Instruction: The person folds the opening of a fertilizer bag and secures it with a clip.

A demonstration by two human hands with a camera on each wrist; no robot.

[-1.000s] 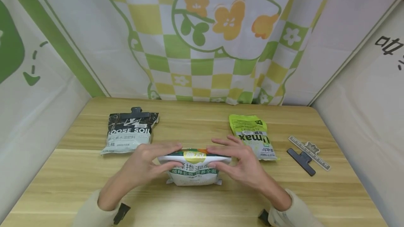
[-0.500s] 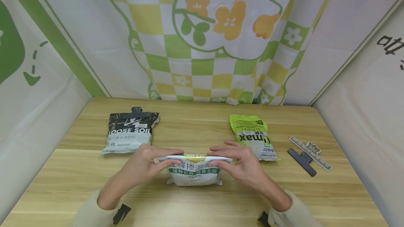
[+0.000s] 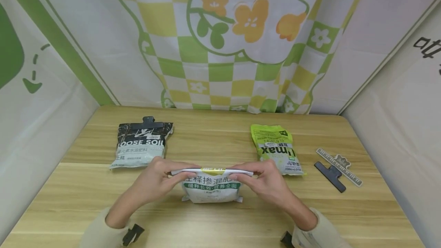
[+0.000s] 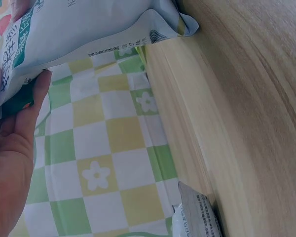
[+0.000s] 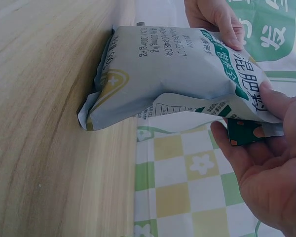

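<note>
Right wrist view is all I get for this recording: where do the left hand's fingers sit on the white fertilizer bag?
Observer: The left wrist view shows the left hand with its fingers behind the white fertilizer bag.
Operator: Anything on the table to the person's right?
Observer: Yes, the head view shows a lime-green Umax bag lying there.
Operator: Any loose clip about?
Observer: A black clip lies further right, next to a pale ruler-marked strip.

a checkered curtain (image 3: 220,74) hangs behind the wooden table (image 3: 206,137).
</note>
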